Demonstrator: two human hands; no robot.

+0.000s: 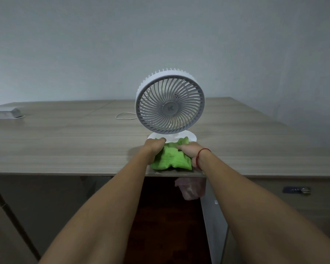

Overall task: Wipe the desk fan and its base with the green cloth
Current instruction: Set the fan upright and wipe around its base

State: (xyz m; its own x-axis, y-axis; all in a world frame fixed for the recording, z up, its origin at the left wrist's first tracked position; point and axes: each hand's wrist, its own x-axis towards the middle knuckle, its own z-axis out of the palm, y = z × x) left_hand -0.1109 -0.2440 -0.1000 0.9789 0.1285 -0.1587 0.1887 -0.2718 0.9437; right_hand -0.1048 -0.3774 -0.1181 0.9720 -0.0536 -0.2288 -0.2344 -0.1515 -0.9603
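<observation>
The small white plastic desk fan (170, 103) with its round grey grille stands upright near the front edge of the wood-grain desk (65, 141), and the crumpled green cloth (170, 159) lies just in front of its round white base (189, 137), its far edge touching it. The left hand (153, 147) and the right hand (189, 151) both have their fingers closed on the cloth. The cloth looks soft and limp, best bunched into a pad; the fan looks light and tippable, so steadying its rim seems wise
</observation>
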